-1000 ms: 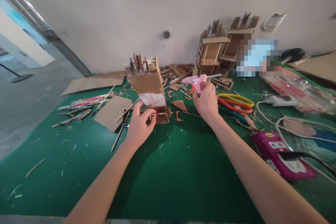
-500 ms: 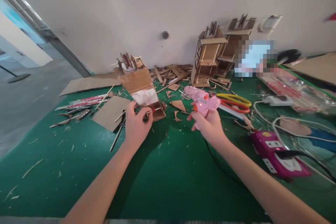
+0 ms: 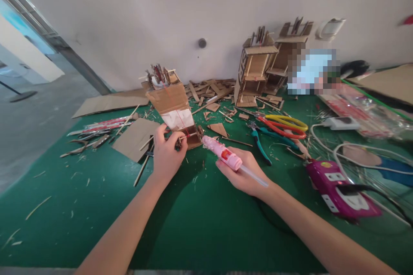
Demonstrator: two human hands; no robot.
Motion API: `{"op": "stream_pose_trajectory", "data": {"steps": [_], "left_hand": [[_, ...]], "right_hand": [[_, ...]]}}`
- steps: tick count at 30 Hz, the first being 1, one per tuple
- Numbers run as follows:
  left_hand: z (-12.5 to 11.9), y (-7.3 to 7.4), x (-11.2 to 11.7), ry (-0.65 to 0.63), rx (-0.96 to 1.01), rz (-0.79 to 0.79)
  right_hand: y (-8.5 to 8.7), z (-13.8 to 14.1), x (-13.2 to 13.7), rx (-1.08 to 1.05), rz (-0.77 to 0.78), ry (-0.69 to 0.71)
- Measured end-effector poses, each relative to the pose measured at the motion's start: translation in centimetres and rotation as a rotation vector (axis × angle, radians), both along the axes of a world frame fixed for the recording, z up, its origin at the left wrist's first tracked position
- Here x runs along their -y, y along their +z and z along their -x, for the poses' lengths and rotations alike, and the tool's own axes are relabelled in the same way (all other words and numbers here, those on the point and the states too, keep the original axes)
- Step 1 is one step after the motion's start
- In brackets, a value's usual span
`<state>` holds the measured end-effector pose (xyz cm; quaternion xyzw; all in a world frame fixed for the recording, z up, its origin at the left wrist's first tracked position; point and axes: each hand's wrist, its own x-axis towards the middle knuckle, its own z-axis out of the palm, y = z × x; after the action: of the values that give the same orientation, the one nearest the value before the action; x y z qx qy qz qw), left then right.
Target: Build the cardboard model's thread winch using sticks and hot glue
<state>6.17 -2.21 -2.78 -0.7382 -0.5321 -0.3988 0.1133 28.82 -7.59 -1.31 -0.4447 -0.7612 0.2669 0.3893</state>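
A pink hot glue gun [image 3: 226,154] is in my right hand [image 3: 243,172], with a clear glue stick [image 3: 254,176] jutting from its back. Its nozzle points left, at the lower right end of a cardboard structure [image 3: 171,99]; whether it touches cannot be seen. My left hand [image 3: 169,150] is closed at the structure's lower front, thumb and fingertips pinching a thin wooden stick [image 3: 186,136] there. The structure leans to the left, has a white paper patch [image 3: 178,119] and a red thread, and carries several dark pieces on top.
Two similar cardboard structures [image 3: 256,68] stand by the wall. Cardboard scraps [image 3: 213,90] lie behind. Right are orange-handled pliers [image 3: 284,128], teal-handled cutters [image 3: 260,146] and a magenta power strip [image 3: 325,180] with cables. Left are a cardboard sheet [image 3: 135,137] and several tools [image 3: 100,129].
My right hand has brought the glue gun left and down to the structure and turned it, uncovering the teal-handled cutters. My left hand has stayed in nearly the same place.
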Motion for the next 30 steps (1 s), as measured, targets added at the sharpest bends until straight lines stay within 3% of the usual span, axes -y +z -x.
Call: {"op": "stream_pose_trajectory", "data": {"steps": [12, 20, 30], "left_hand": [[-0.9, 0.3, 0.5, -0.003, -0.040, 0.027], [-1.3, 0.2, 0.8, 0.066, -0.070, 0.007], [-1.4, 0.0, 0.6, 0.036, -0.077, 0.003]], "right_hand": [[-0.3, 1.0, 0.0, 0.080, 0.034, -0.008], [-0.2, 0.9, -0.4, 0.034, 0.072, -0.028], [-0.3, 1.0, -0.5, 0.041, 0.049, -0.035]]}}
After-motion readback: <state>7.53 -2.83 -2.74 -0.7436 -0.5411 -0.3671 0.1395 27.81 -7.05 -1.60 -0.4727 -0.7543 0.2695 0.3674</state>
